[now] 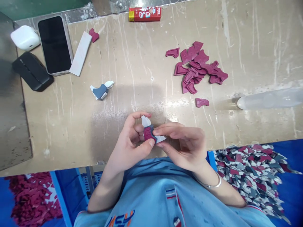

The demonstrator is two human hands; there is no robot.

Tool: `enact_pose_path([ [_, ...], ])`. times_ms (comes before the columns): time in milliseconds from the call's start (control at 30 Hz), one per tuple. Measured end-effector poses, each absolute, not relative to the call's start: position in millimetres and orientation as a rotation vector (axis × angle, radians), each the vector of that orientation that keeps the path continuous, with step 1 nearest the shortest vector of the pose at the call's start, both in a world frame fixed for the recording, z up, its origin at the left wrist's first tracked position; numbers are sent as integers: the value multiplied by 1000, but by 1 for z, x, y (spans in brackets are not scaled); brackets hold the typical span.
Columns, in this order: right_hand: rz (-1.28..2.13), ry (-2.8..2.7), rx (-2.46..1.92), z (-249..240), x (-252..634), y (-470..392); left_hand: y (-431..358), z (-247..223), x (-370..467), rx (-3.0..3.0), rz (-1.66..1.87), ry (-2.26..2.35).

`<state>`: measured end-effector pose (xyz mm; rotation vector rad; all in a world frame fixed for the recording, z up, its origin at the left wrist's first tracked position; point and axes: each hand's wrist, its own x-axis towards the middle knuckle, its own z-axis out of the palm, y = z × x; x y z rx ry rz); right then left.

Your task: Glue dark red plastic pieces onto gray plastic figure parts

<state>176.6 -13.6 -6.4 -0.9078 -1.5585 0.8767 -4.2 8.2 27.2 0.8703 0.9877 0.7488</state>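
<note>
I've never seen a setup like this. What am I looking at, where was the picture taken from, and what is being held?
There is no robot here: these are a person's bare hands. The single picture comes from a camera worn on the head, looking forward and down.

The left hand and right hand together hold a small white, grey and maroon piece.

On the worktable lie a pile of maroon parts, a grey-and-white piece, a phone and a red box.

Below the table edge are a heap of maroon parts on the left and a mixed-colour heap on the right.
</note>
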Motion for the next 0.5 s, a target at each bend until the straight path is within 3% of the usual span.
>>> enact_pose_path([
  [500, 888, -1467, -816, -11, 176, -12, 14, 28, -9, 889, 720, 902],
])
